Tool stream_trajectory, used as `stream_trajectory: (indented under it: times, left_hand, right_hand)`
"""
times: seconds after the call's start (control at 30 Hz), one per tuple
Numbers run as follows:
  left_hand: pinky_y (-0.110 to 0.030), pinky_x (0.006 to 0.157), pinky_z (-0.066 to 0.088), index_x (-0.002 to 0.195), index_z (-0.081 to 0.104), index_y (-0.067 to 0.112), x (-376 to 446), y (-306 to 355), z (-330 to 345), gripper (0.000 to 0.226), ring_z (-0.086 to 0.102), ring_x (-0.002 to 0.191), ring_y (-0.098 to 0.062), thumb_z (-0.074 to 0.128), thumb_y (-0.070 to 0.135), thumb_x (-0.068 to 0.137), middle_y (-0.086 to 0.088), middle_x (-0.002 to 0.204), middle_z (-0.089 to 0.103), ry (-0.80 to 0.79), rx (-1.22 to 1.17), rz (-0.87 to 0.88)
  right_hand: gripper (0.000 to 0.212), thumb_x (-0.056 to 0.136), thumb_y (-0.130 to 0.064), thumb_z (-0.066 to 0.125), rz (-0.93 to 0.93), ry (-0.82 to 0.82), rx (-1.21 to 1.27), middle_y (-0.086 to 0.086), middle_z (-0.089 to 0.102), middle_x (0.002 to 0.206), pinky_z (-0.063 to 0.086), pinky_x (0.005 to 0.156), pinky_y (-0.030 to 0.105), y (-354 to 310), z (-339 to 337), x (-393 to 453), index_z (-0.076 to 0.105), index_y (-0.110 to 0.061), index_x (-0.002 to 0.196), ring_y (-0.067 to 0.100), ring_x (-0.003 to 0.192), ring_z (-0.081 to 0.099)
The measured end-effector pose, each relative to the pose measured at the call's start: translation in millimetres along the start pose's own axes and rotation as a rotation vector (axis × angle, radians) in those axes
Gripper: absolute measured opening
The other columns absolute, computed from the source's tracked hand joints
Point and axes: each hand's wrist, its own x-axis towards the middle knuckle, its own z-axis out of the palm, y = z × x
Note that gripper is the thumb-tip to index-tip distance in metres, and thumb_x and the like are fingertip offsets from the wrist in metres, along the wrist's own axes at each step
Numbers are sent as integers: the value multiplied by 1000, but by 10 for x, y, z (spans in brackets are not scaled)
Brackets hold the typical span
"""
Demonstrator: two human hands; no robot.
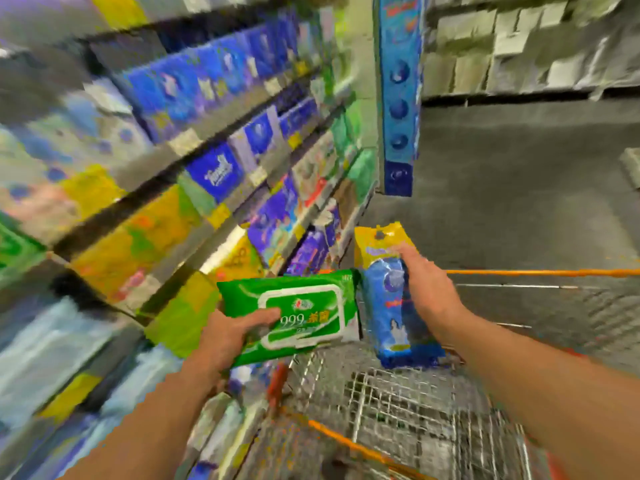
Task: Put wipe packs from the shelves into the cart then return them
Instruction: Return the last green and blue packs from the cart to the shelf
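Left hand [231, 336] grips green pack [304, 315] by its edge, right hand [427, 289] clutches blue pack [391, 306] over cart [398, 403]; both look soft, light, slick, best held mid-body.

Two bare forearms, no sleeves, unadorned hands

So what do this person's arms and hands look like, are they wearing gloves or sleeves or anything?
Nothing worn that shows. Both forearms are bare right up to the picture's lower edge, with no sleeve cuffs in view. The left hand and right hand have no gloves, and no watch, band or ring can be made out, though the picture is blurry.
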Motion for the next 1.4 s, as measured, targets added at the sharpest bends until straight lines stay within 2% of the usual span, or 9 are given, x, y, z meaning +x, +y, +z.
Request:
stream_trajectory:
  times: [0.13,0.3,0.5,0.67,0.8,0.9,1.0,1.2,1.4]
  left_hand:
    - [-56,82,59,122,64,2,-694,718,-764,93,71,98,-42,94,24,36,-22,111,73,160,-95,151]
    - [-45,71,63,117,62,2,-1595,1275,-1560,72,75,87,-35,88,1,50,-19,103,76,324,-181,334]
    - [-51,77,60,118,63,-5,-2736,1581,-2466,88,73,87,-39,92,19,39,-28,108,72,531,-259,511]
    - [-47,74,61,115,63,0,-3298,1631,-2803,87,74,84,-33,92,20,35,-22,103,75,621,-247,589]
    - [-36,64,61,108,64,3,-3513,1598,-2961,77,74,77,-27,88,20,37,-17,96,77,673,-235,647]
    - [-30,61,59,110,63,2,-3567,1583,-3069,80,74,77,-25,89,20,37,-15,94,77,694,-230,666]
    - [-35,66,60,114,61,1,-3529,1577,-3177,94,74,82,-30,97,26,31,-17,98,76,727,-215,661]
    - [-27,60,59,106,64,4,-3316,1709,-3300,88,76,78,-25,97,23,27,-18,96,77,734,-184,692]
    - [-22,57,57,105,62,4,-3038,1826,-3495,104,74,71,-18,99,42,15,-7,83,77,822,-127,677]
  right_hand:
    - [72,72,-88,49,-119,-99,39,6,71,100,58,83,52,-862,635,-363,71,-22,89,29,90,70]
    - [55,87,-63,57,-189,-321,274,21,68,107,56,50,32,-1771,1425,-1051,71,-13,105,26,69,68]
    - [41,97,-44,52,-351,-574,320,26,64,120,54,44,30,-2492,2338,-1877,66,-10,115,31,78,65]
    - [59,79,-53,62,-351,-718,275,31,65,110,58,58,49,-2667,2860,-2327,62,-5,115,49,91,69]
    - [58,73,-62,57,-451,-699,146,23,68,106,58,70,61,-2724,3163,-2488,65,-13,103,43,92,68]
    - [35,83,-50,58,-464,-749,181,19,64,111,59,54,47,-2778,3251,-2692,63,-23,104,42,98,66]
    - [28,80,-58,62,-502,-820,149,13,66,111,60,64,55,-2848,3323,-2732,62,-35,95,39,99,68]
    - [43,85,-56,63,-571,-808,103,31,64,100,54,71,66,-3080,3629,-2481,49,-16,89,47,92,69]
    - [36,71,-56,62,-655,-809,83,10,52,80,44,66,44,-3355,4117,-2129,45,-25,77,28,76,58]
